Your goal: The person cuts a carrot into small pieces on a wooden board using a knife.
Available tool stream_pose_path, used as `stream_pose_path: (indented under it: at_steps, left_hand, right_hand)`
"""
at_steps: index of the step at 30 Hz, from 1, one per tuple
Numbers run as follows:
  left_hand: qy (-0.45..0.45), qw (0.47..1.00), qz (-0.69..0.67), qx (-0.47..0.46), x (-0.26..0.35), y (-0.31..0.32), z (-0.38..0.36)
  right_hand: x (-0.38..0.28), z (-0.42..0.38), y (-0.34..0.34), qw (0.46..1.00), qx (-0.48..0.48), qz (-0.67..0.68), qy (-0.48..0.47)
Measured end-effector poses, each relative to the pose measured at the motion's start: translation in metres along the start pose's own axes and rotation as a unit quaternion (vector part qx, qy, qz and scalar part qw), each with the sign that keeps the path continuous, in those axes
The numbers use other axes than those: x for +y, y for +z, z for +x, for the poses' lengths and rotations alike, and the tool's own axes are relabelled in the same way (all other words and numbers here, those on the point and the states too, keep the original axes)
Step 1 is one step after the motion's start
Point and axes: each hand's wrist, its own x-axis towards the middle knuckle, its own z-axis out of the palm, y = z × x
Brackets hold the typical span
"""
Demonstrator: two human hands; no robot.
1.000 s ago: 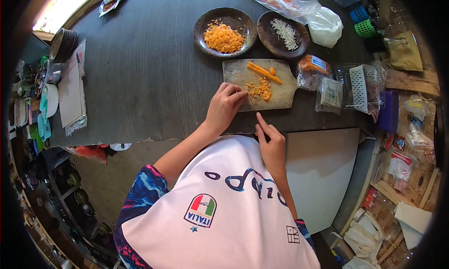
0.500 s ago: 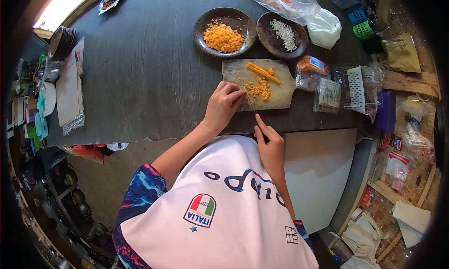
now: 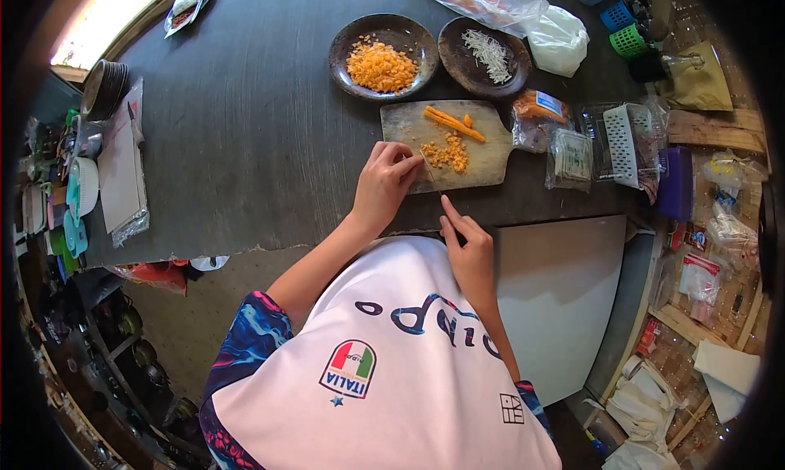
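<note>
My right hand [image 3: 468, 245] grips a thin-bladed knife [image 3: 432, 176], its index finger stretched along the handle. The blade points up and left over a wooden cutting board [image 3: 487, 163]. At the board's left edge my left hand [image 3: 384, 184] is closed in a pinch by the knife's tip; whatever its fingertips hold is hidden. Chopped orange bits [image 3: 448, 154] lie just right of the blade. Beyond them rest orange sticks [image 3: 454, 121] and one small orange piece [image 3: 468, 120].
Behind the board stand a dark plate [image 3: 338, 69] heaped with orange bits and another dark plate [image 3: 458, 68] with white shreds. Plastic bags [image 3: 558, 41], a wrapped orange packet [image 3: 540, 110] and a white grater [image 3: 623, 147] lie to the right. A knife rests on packaged sheets [image 3: 120, 172] at the left.
The whole view has shifted slightly, with the board and plates a little further left and up. Both hands keep nearly the same pose at the board, and the knife blade is tilted slightly differently.
</note>
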Motion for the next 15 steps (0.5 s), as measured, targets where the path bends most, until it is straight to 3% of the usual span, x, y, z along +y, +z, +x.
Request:
stream_pose_path:
  at_steps: [7,15]
  left_hand:
    - [0.003,1.000,-0.002,0.000,-0.001,0.001,-0.001]
    - [-0.007,1.000,-0.004,0.013,0.001,0.001,0.000]
  right_hand:
    - [0.001,0.027,0.014,0.999,0.014,0.020,-0.029]
    - [0.003,0.004,0.006,1.000,0.004,-0.011,-0.005]
